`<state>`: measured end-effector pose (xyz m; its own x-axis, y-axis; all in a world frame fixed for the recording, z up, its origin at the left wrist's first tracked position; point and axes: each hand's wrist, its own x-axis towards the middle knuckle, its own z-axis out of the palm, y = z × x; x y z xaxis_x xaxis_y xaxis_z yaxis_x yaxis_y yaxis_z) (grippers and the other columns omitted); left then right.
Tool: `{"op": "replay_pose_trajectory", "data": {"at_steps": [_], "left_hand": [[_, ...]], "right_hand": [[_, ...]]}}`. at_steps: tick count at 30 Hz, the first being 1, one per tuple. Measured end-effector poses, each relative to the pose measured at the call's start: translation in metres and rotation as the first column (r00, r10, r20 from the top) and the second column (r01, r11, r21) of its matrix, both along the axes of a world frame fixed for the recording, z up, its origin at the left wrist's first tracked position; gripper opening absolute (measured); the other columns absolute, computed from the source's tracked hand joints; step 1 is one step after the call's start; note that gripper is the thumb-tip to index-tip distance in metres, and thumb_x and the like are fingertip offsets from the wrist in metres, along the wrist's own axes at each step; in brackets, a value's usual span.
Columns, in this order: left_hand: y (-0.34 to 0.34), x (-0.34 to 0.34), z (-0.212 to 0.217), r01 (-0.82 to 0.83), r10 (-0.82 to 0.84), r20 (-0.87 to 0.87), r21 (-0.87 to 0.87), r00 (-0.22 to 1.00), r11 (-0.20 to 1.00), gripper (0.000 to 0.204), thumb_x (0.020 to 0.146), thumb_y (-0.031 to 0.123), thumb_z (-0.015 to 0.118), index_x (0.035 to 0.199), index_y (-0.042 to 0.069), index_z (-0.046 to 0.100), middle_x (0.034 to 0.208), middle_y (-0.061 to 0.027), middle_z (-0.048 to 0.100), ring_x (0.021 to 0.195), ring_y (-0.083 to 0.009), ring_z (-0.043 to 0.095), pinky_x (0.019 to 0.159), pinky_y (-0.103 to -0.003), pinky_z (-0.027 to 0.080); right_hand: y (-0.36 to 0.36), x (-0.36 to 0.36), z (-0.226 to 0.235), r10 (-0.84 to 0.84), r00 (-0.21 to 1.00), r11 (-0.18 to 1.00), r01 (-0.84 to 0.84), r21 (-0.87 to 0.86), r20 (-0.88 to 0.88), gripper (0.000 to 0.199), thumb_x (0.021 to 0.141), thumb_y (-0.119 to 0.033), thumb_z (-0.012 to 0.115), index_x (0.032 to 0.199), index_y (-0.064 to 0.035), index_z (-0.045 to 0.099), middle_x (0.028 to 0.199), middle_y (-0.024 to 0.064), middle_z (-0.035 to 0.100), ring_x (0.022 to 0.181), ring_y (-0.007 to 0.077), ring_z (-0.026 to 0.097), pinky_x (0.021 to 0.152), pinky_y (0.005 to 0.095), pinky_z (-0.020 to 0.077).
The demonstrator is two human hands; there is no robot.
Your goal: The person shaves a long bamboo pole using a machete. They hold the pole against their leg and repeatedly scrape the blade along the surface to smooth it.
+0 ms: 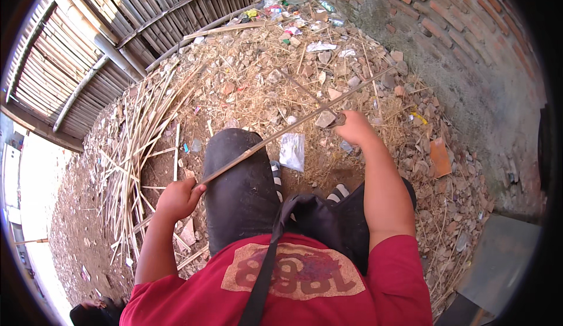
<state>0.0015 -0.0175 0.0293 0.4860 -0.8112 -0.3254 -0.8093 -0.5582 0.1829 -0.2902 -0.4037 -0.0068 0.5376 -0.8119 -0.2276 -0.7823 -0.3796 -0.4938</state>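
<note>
Left hand (177,198), lower left of the frame, is closed around the near end of a bamboo strip (275,138) running diagonally toward upper right. Right hand (354,127), mid-frame, grips a blade (336,119) against it. Bamboo scraps (138,144) lie left; rubble (281,62) beyond.

Tan bamboo strip (275,140), red shirt (352,291)

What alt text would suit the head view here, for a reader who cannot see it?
A seated person holds a long thin bamboo strip across their knee, left hand gripping its near end, right hand closed around a tool on it. A pile of bamboo strips lies left, on rubble-strewn ground beside a brick wall.
</note>
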Motion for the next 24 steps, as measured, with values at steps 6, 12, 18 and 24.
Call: {"op": "replay_pose_trajectory", "data": {"at_steps": [6,12,18,24], "left_hand": [[0.005,0.002,-0.007,0.000,-0.009,-0.077,-0.104,0.997,0.995,0.052,0.100,0.050,0.053,0.084,0.001,0.058,0.078,-0.0262,0.064,0.080,-0.0495,0.062,0.073,-0.058,0.048],[0.013,0.000,-0.023,0.009,-0.035,-0.114,-0.225,0.993,0.974,0.047,0.101,0.043,0.053,0.083,0.000,0.056,0.070,-0.0273,0.060,0.073,-0.0513,0.060,0.067,-0.057,0.046],[0.023,0.004,-0.023,0.001,-0.034,-0.174,-0.184,0.984,0.983,0.047,0.101,0.045,0.052,0.083,0.001,0.057,0.074,-0.0267,0.061,0.077,-0.0502,0.060,0.068,-0.057,0.046],[0.031,0.001,-0.012,-0.016,0.000,-0.226,-0.068,0.974,0.998,0.046,0.102,0.043,0.051,0.084,0.001,0.058,0.078,-0.0270,0.062,0.079,-0.0495,0.060,0.070,-0.056,0.046]], "right_hand": [[0.001,0.006,0.013,-0.043,0.996,0.999,0.040,0.037,0.077,0.033,0.076,-0.020,0.068,0.102,0.0005,0.069,0.090,0.0174,0.072,0.080,0.0333,0.069,0.075,0.0429,0.0529],[-0.013,-0.009,0.001,-0.120,0.948,0.951,0.025,0.307,0.295,0.031,0.079,-0.023,0.077,0.094,0.0002,0.063,0.069,0.0055,0.061,0.061,0.0165,0.060,0.059,0.0344,0.0478],[-0.011,-0.002,-0.002,-0.188,0.870,0.884,-0.052,0.464,0.457,0.022,0.085,-0.016,0.076,0.083,-0.0067,0.056,0.064,0.0008,0.055,0.051,0.0097,0.049,0.051,0.0285,0.0412],[-0.007,0.002,-0.009,-0.307,0.758,0.770,-0.158,0.619,0.575,0.017,0.091,-0.016,0.073,0.090,-0.0067,0.059,0.071,0.0030,0.059,0.055,0.0096,0.049,0.053,0.0264,0.0431]]}}
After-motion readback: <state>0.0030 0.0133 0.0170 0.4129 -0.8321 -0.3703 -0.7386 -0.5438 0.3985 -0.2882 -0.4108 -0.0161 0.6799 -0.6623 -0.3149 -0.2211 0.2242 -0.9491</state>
